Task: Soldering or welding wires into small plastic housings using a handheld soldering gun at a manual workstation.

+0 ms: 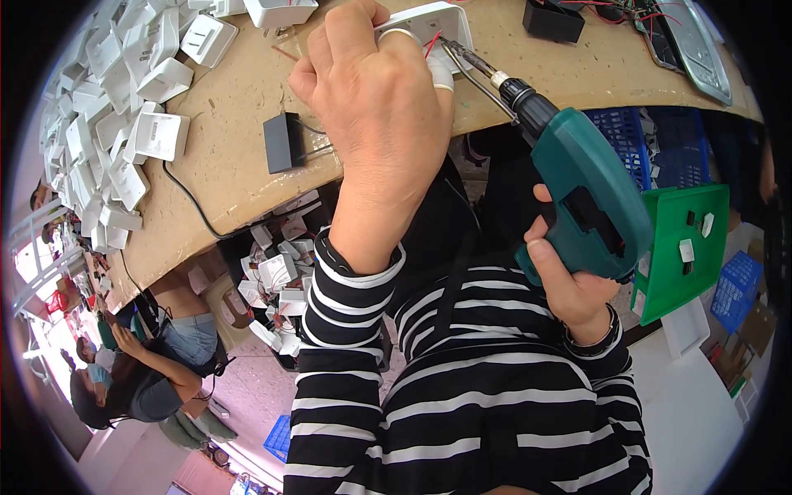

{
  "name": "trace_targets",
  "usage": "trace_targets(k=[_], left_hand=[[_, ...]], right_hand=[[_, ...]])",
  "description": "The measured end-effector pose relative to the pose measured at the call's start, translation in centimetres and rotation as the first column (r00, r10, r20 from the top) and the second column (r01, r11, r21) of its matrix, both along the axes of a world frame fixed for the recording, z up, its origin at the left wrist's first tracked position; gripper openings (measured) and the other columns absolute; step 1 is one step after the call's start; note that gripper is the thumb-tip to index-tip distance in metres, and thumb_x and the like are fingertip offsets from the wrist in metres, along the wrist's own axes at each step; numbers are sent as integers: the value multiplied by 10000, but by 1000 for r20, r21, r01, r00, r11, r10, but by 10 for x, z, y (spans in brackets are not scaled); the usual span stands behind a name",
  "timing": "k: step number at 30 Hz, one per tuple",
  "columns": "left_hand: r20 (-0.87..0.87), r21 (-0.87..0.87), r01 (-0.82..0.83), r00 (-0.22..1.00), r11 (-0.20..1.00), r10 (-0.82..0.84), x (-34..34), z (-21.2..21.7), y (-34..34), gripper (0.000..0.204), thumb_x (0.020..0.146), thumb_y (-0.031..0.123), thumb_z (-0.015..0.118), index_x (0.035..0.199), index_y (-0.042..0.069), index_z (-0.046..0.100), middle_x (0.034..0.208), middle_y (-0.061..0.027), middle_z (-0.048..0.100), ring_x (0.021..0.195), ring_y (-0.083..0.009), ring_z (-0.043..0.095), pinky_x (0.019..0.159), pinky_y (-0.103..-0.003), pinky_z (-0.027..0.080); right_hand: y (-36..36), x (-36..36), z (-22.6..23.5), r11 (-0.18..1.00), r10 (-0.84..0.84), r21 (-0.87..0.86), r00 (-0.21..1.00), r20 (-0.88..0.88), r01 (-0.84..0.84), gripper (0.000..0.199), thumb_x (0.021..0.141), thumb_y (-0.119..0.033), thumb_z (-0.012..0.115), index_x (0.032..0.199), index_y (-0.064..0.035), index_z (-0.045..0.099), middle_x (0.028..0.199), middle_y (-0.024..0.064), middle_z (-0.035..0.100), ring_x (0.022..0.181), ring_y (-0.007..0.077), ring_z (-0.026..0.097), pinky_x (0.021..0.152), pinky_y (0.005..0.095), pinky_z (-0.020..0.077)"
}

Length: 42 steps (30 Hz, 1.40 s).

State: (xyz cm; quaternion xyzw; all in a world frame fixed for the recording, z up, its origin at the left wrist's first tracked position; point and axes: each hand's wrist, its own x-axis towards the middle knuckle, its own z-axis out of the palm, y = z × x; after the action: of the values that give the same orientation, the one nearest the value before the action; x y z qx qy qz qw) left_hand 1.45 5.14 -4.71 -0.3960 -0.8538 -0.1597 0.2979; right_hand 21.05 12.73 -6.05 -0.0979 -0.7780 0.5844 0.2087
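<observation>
Over the wooden table point(223, 132), my left hand point(375, 107) is closed on a white plastic housing point(456, 29), tilted so its inside faces me. White finger covers sit on two of its fingers. A thin red wire point(431, 44) rises inside the housing. My right hand point(569, 285) wraps the handle of a green soldering gun point(590, 173). Its metal tip point(452, 46) reaches into the housing near the red wire; whether it touches the wire, I cannot tell. The fingertips of my left hand are partly hidden behind the housing.
White plastic casings point(124, 107) pile up at the left. A black box point(282, 142) lies beside my left wrist, another black box point(553, 21) farther back. At the right are a green tray point(683, 285) and a blue crate point(615, 136). Another person point(157, 371) works at lower left.
</observation>
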Motion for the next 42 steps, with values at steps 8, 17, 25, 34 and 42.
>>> trace_targets(k=[8,17,25,34,42], left_hand=[[-2,8,4,1000,1000,-4,0,-2,1,169,622,135,632,713,-7,649,985,-82,529,944,-257,487,796,-385,324],[-10,14,2,1000,1000,-2,1,-3,4,166,622,138,634,702,-7,645,981,-80,530,936,-251,487,795,-386,323],[-46,-20,-1,999,1000,0,2,-1,3,157,621,125,618,692,-14,638,979,-85,531,927,-255,490,791,-381,324],[-30,3,-9,1000,1000,9,4,0,5,161,618,126,618,691,-15,638,977,-85,532,918,-256,494,782,-378,324],[66,36,-17,998,999,15,5,-1,8,167,610,130,626,699,-10,644,973,-83,535,923,-255,492,785,-377,323]], right_hand=[[0,-3,0,1000,-1,-8,1000,-24,1,551,740,93,575,1237,46,343,1083,224,539,743,166,576,628,259,488],[-4,-1,4,989,-84,-117,996,11,85,386,743,75,592,1105,51,458,963,145,564,727,150,570,623,255,486],[-4,-1,11,987,-119,-100,992,38,122,300,746,61,602,1030,46,506,894,106,564,712,140,568,623,249,483],[-4,2,12,988,-121,-94,993,14,121,318,756,70,592,1058,49,495,949,128,562,736,152,572,647,259,485],[-5,0,14,984,-102,-147,995,23,104,354,768,57,587,1102,50,471,1026,158,550,756,157,577,657,264,488]])
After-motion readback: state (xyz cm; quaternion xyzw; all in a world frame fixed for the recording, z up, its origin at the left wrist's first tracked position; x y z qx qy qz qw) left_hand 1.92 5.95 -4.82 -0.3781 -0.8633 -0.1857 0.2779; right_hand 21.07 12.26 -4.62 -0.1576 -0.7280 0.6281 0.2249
